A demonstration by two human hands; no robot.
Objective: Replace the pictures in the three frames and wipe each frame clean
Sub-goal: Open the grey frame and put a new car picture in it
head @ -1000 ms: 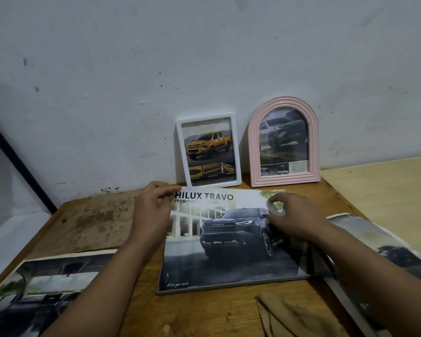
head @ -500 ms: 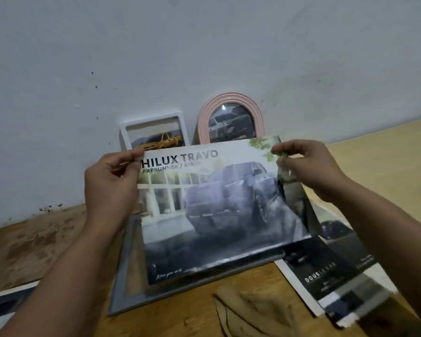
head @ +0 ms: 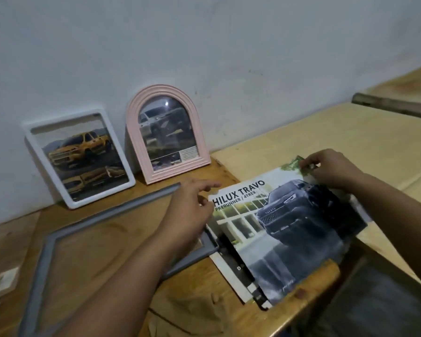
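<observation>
A large grey frame (head: 44, 249) lies flat on the wooden table with bare wood showing through it. The "HILUX TRAVO" truck picture (head: 284, 229) lies to its right, on top of other printed sheets (head: 231, 268). My right hand (head: 331, 169) pinches the picture's far right corner. My left hand (head: 192, 210) hovers over the frame's right end, fingers loosely spread, beside the picture's left edge. A white frame (head: 80, 156) with a yellow truck and a pink arched frame (head: 165, 135) lean on the wall.
A brownish cloth (head: 192, 310) lies at the near edge of the table. A second, paler table (head: 350, 137) adjoins on the right. A small white label (head: 4, 279) sits at the far left. The wall stands right behind the frames.
The truck picture, held up by both hands over the grey frame before, now lies to the frame's right on the other sheets. My left hand has let go of it.
</observation>
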